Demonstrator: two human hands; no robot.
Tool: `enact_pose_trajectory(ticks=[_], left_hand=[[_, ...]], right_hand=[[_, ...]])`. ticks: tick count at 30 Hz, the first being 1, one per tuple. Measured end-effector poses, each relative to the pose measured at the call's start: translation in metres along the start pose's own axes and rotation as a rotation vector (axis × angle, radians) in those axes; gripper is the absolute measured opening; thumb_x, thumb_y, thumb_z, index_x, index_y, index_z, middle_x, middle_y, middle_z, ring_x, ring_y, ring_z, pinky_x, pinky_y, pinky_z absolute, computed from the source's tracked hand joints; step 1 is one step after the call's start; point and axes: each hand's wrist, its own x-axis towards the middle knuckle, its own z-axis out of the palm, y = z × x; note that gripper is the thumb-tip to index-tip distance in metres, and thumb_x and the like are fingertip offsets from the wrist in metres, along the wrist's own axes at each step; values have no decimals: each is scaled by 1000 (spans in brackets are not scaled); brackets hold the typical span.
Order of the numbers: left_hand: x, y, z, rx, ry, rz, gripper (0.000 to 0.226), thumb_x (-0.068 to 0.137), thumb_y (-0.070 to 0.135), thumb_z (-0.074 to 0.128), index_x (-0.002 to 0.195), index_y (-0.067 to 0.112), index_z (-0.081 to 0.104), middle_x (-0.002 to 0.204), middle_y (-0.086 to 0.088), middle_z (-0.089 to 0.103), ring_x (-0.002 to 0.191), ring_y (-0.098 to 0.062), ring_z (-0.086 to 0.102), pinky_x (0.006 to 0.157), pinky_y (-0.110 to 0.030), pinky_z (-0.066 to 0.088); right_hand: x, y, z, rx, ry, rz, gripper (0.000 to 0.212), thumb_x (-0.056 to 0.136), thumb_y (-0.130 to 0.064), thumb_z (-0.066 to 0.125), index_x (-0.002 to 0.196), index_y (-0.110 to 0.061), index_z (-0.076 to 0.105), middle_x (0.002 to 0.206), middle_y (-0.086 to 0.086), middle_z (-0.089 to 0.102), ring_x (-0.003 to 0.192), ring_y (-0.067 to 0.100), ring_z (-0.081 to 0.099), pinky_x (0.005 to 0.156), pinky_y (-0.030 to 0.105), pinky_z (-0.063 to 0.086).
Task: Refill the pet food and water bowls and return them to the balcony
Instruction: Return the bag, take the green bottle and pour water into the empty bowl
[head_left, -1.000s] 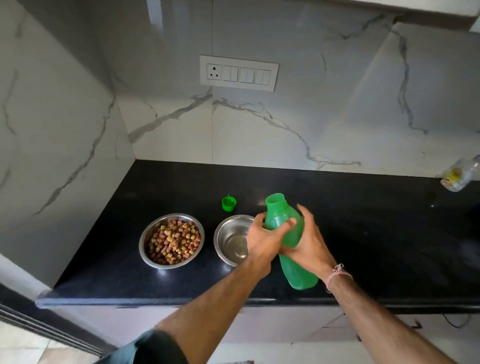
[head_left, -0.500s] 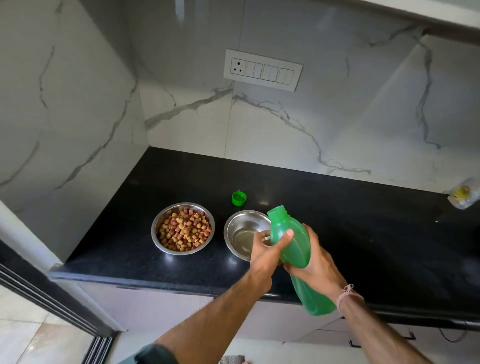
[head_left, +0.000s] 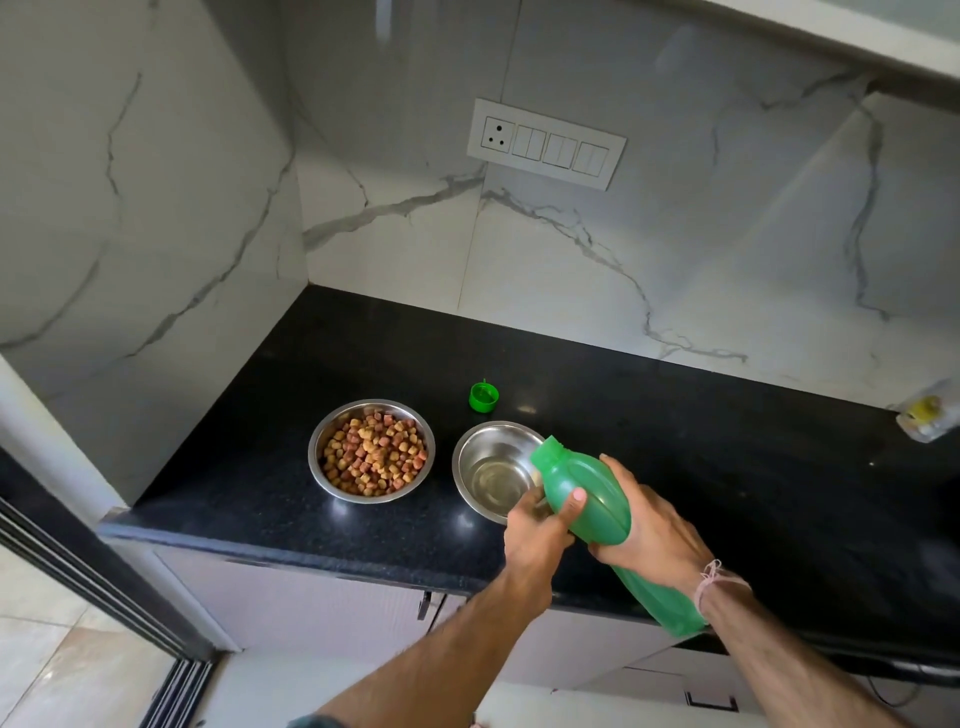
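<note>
Two steel bowls stand on the black counter (head_left: 311, 364). The left bowl (head_left: 371, 450) is full of brown kibble. The right bowl (head_left: 488, 467) holds a little water at its bottom. An uncapped green bottle (head_left: 587, 499) is tilted with its mouth over the right bowl's near rim. My left hand (head_left: 540, 525) grips the bottle's upper body from the left, thumb across it, and covers the bowl's near edge. From the right, my right hand (head_left: 644, 530) holds the bottle's middle. The bottle's green cap (head_left: 483, 398) lies behind the bowls.
A marble wall closes the counter's left side and back, with a switch panel (head_left: 545, 143) above. A clear plastic packet (head_left: 927, 415) lies at the far right of the counter. Cabinet doors sit below the counter edge, and a sliding door track (head_left: 93, 587) runs at the lower left.
The bottle has tipped further toward the right bowl, its mouth now over the rim. Both hands kept their grip. The camera has drawn back and to the left.
</note>
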Motion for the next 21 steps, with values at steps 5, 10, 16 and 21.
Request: enact_pose_trajectory(ticks=[5,10,16,21], left_hand=[[3,-5,0,-19,13,-25,56,75,39,88,123,18,68,114,1,77,107,-19,73,96,-45,58],[5,-4,0,-33,31,-66,52,77,37,87,122,19,67,113,3,77,106,-18,73,95,-43,58],[9,-3,0,5,47,-74,52,80,38,84,125,21,65,116,3,75,107,-18,71,94,-41,59],[9,0,0,25,44,-86,51,82,35,83,127,19,64,116,3,74,107,-18,71,91,-39,60]], right_hand=[[0,0,-2,-28,-15,6,120,67,-51,82,151,-57,-3,124,-4,55,101,18,62,80,37,57],[1,-2,-2,-36,-31,6,122,66,-49,84,153,-53,-2,122,-5,55,101,16,62,81,40,59],[2,-4,-2,-31,-41,27,123,64,-49,84,152,-53,-2,121,-5,56,102,17,62,83,43,59],[0,-3,-2,-45,-48,46,121,66,-47,83,153,-51,0,120,-3,56,101,18,62,82,41,58]])
